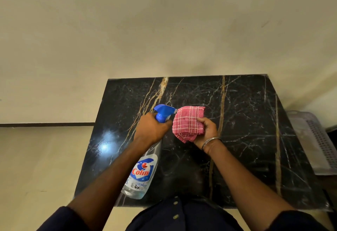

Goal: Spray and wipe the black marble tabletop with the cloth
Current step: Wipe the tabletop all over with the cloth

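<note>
Counter: the black marble counter (246, 121) is glossy, with gold and white veins. A bright glare (105, 145) sits on its left part.
Room: a plain cream wall (127, 30) stands behind the far edge. To the left, a dark strip runs between the wall and the pale floor (45, 157). A pale perforated basket (317, 139) sits just beside the right edge.
Left hand: my left hand (152, 127) has its fingers (166, 124) curled round the neck of the spray bottle (144, 170), under the blue trigger head.
Spray bottle: clear, labelled "Colin". It is tilted over the counter, base toward me and nozzle aimed right.
Right hand: my right hand (207, 130) grips the folded pink checked cloth (187, 123), thumb on top and the other fingers hidden beneath. A metal bangle (209, 140) is on the wrist.
Cloth: over the counter's middle, just beside the nozzle. I cannot tell whether it touches the marble.
</note>
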The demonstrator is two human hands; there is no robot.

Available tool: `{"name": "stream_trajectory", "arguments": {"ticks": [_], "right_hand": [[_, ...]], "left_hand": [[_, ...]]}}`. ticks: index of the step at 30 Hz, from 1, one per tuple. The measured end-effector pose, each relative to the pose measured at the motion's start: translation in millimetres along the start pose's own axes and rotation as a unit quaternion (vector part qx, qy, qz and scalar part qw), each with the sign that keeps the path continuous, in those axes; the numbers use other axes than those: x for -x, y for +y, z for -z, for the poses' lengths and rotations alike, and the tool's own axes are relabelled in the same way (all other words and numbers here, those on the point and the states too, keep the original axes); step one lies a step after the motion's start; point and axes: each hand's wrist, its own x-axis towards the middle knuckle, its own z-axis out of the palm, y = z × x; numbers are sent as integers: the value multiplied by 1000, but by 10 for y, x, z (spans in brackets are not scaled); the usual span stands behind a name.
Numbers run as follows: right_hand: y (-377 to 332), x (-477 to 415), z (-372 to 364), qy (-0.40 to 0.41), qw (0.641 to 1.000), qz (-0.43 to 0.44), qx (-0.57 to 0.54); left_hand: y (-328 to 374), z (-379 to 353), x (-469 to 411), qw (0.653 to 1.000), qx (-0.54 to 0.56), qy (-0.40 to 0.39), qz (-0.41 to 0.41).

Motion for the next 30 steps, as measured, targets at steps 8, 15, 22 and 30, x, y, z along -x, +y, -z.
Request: {"name": "stream_trajectory", "arguments": {"ticks": [8, 15, 22, 30], "right_hand": [[274, -143, -478, 13, 999, 24, -32], [525, -360, -872, 46, 997, 43, -45], [791, -904, -1119, 176, 864, 259, 394], [1284, -1464, -1353, 43, 404, 270, 873]], "left_hand": [[-334, 368, -258, 999, -27, -33, -22], [-653, 789, -562, 999, 11, -31, -18], [-1171, 1178, -827, 995, 87, -48, 1], [-1596, 1282, -1156, 996, 75, -55, 12]]}}
